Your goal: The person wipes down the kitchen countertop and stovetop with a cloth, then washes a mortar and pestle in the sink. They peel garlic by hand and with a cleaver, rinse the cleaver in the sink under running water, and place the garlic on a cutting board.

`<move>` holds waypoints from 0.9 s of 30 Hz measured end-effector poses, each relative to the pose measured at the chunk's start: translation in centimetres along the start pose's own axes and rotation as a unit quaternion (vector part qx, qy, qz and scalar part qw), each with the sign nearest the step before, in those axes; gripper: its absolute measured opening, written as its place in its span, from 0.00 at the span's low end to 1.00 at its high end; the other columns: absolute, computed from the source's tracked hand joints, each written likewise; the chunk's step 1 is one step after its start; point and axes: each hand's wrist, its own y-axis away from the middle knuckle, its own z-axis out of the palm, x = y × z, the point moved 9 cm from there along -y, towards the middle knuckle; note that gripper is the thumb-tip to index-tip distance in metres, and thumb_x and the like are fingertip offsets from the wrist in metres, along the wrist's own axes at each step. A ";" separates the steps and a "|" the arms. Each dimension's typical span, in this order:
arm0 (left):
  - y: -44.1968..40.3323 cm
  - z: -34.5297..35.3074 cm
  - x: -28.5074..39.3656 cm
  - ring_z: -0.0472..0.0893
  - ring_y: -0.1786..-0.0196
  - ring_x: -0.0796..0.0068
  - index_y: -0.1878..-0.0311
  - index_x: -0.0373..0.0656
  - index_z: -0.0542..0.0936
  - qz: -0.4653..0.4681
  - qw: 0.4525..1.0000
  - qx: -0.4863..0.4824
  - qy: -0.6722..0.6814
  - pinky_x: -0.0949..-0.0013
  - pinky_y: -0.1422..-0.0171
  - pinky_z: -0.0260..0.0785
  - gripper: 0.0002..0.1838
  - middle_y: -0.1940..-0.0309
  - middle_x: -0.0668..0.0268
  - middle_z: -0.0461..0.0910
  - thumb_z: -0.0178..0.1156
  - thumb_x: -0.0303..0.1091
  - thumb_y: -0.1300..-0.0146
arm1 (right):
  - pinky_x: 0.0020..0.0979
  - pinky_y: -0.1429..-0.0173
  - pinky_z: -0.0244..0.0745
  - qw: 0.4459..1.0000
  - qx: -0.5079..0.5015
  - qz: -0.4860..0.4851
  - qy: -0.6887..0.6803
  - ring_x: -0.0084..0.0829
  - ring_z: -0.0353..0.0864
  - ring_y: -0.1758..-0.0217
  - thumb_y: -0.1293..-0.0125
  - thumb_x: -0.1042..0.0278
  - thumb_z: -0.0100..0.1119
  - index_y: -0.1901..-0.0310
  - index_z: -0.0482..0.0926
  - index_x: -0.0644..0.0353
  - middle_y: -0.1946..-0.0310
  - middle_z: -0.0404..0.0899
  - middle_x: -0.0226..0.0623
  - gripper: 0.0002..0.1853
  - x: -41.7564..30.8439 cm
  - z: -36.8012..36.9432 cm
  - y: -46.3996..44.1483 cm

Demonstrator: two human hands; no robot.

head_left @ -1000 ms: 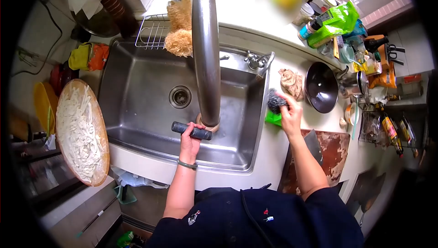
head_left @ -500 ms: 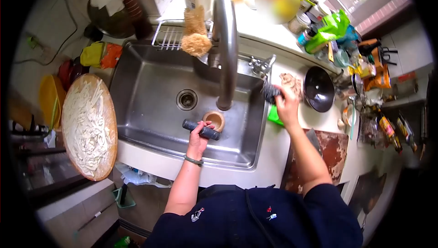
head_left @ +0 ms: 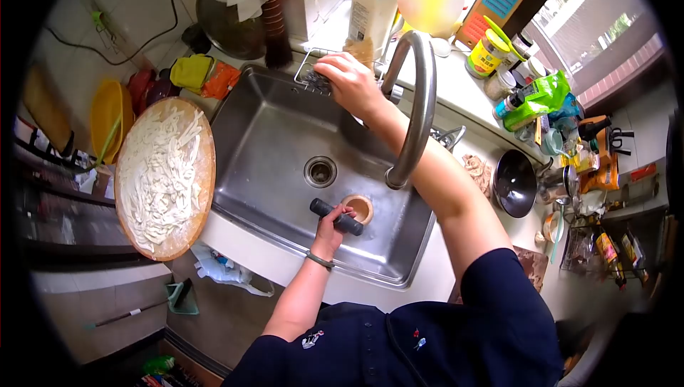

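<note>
My left hand [head_left: 332, 227] is closed around a dark grey pestle [head_left: 324, 207], held at a slant low over the sink [head_left: 267, 148]. Right behind it a small round light-brown mortar [head_left: 358, 210] rests on the sink floor. Reaching across behind the faucet [head_left: 425, 95], my right hand [head_left: 347, 81] is at the wire rack [head_left: 302, 78] on the sink's back edge. Its fingers are curled over a dark steel wool scrubber [head_left: 318, 82]. A tan bristly brush [head_left: 360, 50] is partly hidden behind this hand.
A round wooden board [head_left: 208, 146] heaped with floured noodles [head_left: 160, 173] stands left of the sink. On the right counter are a black bowl [head_left: 514, 183] and a crumpled brown cloth [head_left: 477, 172]. Bottles and jars line the back ledge, including a white pump bottle [head_left: 372, 9].
My right hand has carried the scrubber from the right counter across to the wire rack. My left hand keeps hold of the pestle beside the mortar. The view has shifted.
</note>
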 end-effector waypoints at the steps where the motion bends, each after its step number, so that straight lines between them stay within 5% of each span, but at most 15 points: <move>1: -0.1 0.0 0.1 0.79 0.58 0.63 0.63 0.39 0.74 0.000 1.000 0.002 0.008 0.62 0.47 0.71 0.09 0.64 0.58 0.79 0.60 0.33 0.40 | 0.36 0.49 0.73 0.999 -0.035 0.030 0.025 0.39 0.76 0.53 0.51 0.82 0.54 0.57 0.77 0.59 0.61 0.78 0.39 0.17 1.8 2.2 0.2; 3: 0.1 0.2 0.0 0.79 0.58 0.62 0.64 0.40 0.74 -0.009 1.000 0.008 0.002 0.61 0.46 0.70 0.08 0.64 0.58 0.79 0.60 0.34 0.40 | 0.37 0.47 0.70 0.965 -0.170 0.144 0.140 0.40 0.73 0.51 0.49 0.76 0.52 0.55 0.75 0.59 0.59 0.76 0.38 0.16 5.3 6.3 1.3; 6: 0.1 0.2 -0.2 0.79 0.58 0.62 0.64 0.41 0.74 -0.017 1.000 0.024 0.011 0.60 0.46 0.70 0.08 0.64 0.59 0.79 0.61 0.34 0.40 | 0.37 0.49 0.70 0.957 -0.048 0.161 0.237 0.41 0.73 0.53 0.49 0.76 0.52 0.57 0.74 0.58 0.60 0.74 0.38 0.15 5.3 3.8 -0.1; 8: -0.1 0.2 -0.2 0.79 0.58 0.62 0.65 0.43 0.74 -0.009 1.000 0.013 0.003 0.59 0.46 0.69 0.08 0.64 0.60 0.79 0.62 0.34 0.41 | 0.37 0.52 0.69 0.972 0.057 0.071 0.215 0.40 0.73 0.54 0.48 0.75 0.51 0.59 0.74 0.57 0.62 0.73 0.39 0.12 3.0 1.3 -1.6; 11: 0.0 0.1 -0.4 0.79 0.58 0.63 0.66 0.43 0.75 -0.014 1.000 0.025 -0.008 0.60 0.46 0.69 0.07 0.65 0.60 0.79 0.62 0.34 0.41 | 0.37 0.49 0.67 0.945 -0.255 0.123 0.164 0.37 0.73 0.52 0.46 0.70 0.53 0.62 0.76 0.55 0.63 0.74 0.38 0.09 4.9 8.8 0.4; 13: -0.1 -0.4 -0.5 0.79 0.58 0.63 0.66 0.43 0.75 -0.020 0.999 0.030 -0.014 0.60 0.45 0.69 0.07 0.64 0.61 0.79 0.62 0.34 0.41 | 0.40 0.45 0.66 0.967 -0.215 0.083 0.106 0.39 0.74 0.52 0.44 0.68 0.53 0.59 0.77 0.57 0.60 0.76 0.39 0.11 4.0 8.3 2.0; 15: -0.3 -0.6 -0.6 0.79 0.58 0.63 0.66 0.43 0.75 -0.034 0.999 0.033 -0.022 0.60 0.45 0.69 0.07 0.64 0.61 0.79 0.61 0.34 0.40 | 0.41 0.42 0.65 0.994 -0.074 0.032 0.074 0.39 0.74 0.48 0.45 0.70 0.54 0.55 0.77 0.59 0.53 0.75 0.40 0.14 0.6 2.5 3.7; 17: 0.0 -0.4 -0.5 0.78 0.58 0.63 0.66 0.44 0.75 -0.030 0.999 0.031 -0.009 0.60 0.44 0.68 0.06 0.64 0.61 0.79 0.60 0.34 0.40 | 0.40 0.45 0.70 0.998 0.025 0.056 0.034 0.36 0.75 0.49 0.48 0.76 0.52 0.61 0.78 0.59 0.59 0.78 0.38 0.12 -1.1 -2.4 9.7; 20: -0.5 -0.4 -0.7 0.77 0.56 0.62 0.67 0.45 0.75 -0.021 1.000 0.020 0.000 0.57 0.42 0.67 0.06 0.64 0.62 0.78 0.60 0.36 0.39 | 0.37 0.56 0.76 0.976 0.049 0.179 0.113 0.39 0.79 0.62 0.53 0.81 0.54 0.61 0.79 0.61 0.66 0.79 0.38 0.15 -3.2 -11.8 18.4; 23: -0.6 -0.1 -1.0 0.77 0.56 0.61 0.67 0.47 0.75 -0.029 1.000 0.005 -0.008 0.56 0.41 0.66 0.07 0.63 0.62 0.78 0.60 0.38 0.39 | 0.36 0.56 0.75 0.941 -0.016 0.190 0.280 0.38 0.78 0.61 0.55 0.79 0.55 0.64 0.77 0.62 0.68 0.77 0.37 0.13 -3.4 -15.4 22.6; 27: -0.5 -0.5 -0.6 0.77 0.56 0.63 0.68 0.45 0.74 -0.014 0.999 0.027 -0.019 0.58 0.42 0.67 0.07 0.64 0.62 0.78 0.59 0.36 0.38 | 0.36 0.58 0.75 0.972 -0.042 0.154 0.172 0.37 0.78 0.61 0.55 0.78 0.56 0.65 0.76 0.62 0.68 0.77 0.37 0.12 -4.7 -15.3 23.0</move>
